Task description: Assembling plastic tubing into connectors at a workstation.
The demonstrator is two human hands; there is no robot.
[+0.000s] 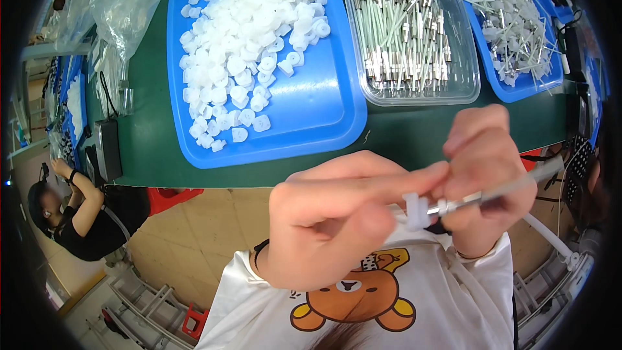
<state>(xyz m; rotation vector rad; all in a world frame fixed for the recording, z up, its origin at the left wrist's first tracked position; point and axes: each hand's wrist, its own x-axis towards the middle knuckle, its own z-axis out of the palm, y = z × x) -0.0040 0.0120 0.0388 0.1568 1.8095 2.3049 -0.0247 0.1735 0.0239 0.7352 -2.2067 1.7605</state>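
Left hand (324, 220) pinching white cap (415, 210), right hand (486, 178) gripping metal-tipped rod (492, 193), blue tray (311, 116) behind

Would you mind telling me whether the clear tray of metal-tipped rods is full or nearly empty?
Fairly full: the clear tray holds a dense heap of rods covering most of its floor; only a strip at its near edge is bare.

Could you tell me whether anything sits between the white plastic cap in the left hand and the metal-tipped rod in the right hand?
Nothing visible does: the white cap in the left hand already meets the metal tip of the rod held by the right hand.
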